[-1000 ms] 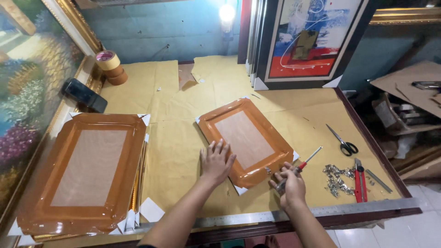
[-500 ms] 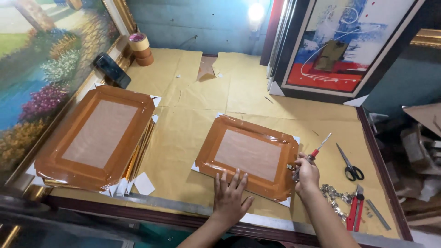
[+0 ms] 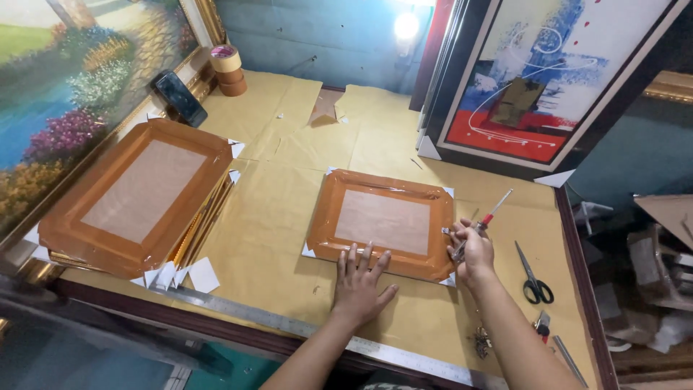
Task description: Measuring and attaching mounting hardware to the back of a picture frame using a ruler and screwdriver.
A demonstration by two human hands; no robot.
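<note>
Brown paper covers the table (image 3: pixel 289 238), with big paintings leaning along the walls on both sides. The frame (image 3: pixel 381 222) I'm working on lies face down in the middle of the paper, its backing wrapped in glossy brown tape, white corner protectors poking out. My left hand (image 3: pixel 359 285) lies flat on its near edge, fingers spread and apart, holding nothing, just pinning the frame. My right hand (image 3: pixel 471 253) is at the right edge, fingers clamped on a screwdriver (image 3: pixel 482 224) with a red collar, the shaft slanting up and away from me.

To do this well, I think I should keep the left palm pressing straight down so the frame can't skate on the paper, and work the tool close to the edge with small, controlled pushes, away from the pinning hand. A slip could tear the tape or gouge the backing.

A second frame (image 3: pixel 137 195) sits on a stack to my left; scissors (image 3: pixel 533 274) lie to the right.
</note>
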